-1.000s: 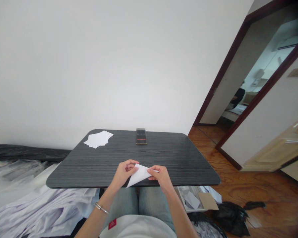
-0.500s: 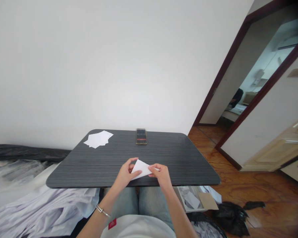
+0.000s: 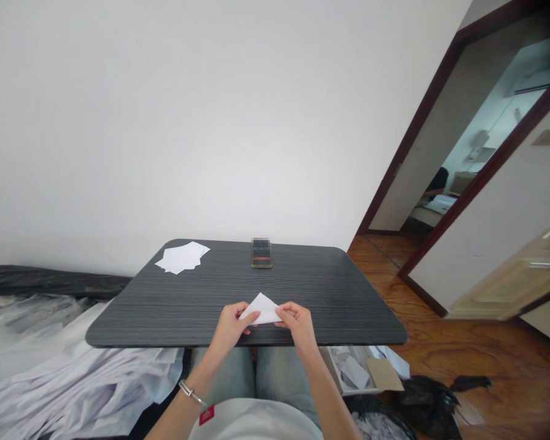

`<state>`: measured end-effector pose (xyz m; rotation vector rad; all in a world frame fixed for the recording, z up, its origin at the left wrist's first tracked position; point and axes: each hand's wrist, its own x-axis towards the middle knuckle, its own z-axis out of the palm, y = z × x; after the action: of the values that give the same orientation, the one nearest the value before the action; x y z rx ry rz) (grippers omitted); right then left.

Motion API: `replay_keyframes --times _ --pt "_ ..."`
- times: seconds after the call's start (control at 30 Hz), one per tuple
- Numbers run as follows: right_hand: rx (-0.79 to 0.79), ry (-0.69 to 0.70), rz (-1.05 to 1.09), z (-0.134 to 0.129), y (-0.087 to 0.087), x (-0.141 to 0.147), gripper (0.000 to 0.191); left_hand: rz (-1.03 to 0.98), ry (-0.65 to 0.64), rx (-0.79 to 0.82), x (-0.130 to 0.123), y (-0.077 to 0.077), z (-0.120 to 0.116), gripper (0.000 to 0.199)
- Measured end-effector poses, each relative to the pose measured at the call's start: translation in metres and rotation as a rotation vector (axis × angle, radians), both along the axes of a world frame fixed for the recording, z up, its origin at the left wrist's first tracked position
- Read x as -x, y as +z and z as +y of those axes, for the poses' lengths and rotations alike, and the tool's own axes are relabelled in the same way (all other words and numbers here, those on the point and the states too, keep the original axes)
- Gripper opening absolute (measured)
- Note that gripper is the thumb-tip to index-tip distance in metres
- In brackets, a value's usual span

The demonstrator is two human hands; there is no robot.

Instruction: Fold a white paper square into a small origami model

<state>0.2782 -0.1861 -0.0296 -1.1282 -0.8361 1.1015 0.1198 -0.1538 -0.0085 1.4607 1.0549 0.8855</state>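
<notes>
1. Desk [image 3: 334,293]: dark, wood-grained top with rounded corners, seen from where I stand.
2. White sheets [image 3: 178,258]: overlapping pile near the far left corner.
3. Left hand [image 3: 230,324]: thumb and fingers closed narrowly on the folded paper's left end. Right hand [image 3: 297,322]: thumb and fingers pinching its right end.
4. Folded paper [image 3: 262,310]: white, triangular, point toward the far edge, held between both hands near the middle of the near edge.
5. Dark device [image 3: 261,253]: near the middle of the far edge, partly blurred.
</notes>
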Motion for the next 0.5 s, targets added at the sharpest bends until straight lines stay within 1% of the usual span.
replay_keyframes --times 0.07,0.13,0.27,0.37,0.5 --pt "-0.012 0.050 -0.040 -0.001 0.001 -0.004 0.023 0.073 -0.011 -0.090 0.002 -0.001 0.001 0.028" --pt "-0.056 0.097 -0.119 -0.001 0.003 -0.007 0.020 0.162 -0.011 -0.201 0.004 0.000 0.001 0.029" --pt "-0.140 0.124 -0.272 -0.002 0.009 -0.010 0.016 0.339 -0.009 -0.394 0.005 0.005 -0.002 0.029" --pt "-0.149 0.128 -0.315 -0.002 0.014 -0.006 0.015 0.426 -0.019 -0.459 0.001 0.011 -0.006 0.028" --pt "-0.174 0.106 -0.353 0.000 0.017 -0.001 0.013 0.491 -0.018 -0.476 -0.002 0.018 -0.010 0.027"
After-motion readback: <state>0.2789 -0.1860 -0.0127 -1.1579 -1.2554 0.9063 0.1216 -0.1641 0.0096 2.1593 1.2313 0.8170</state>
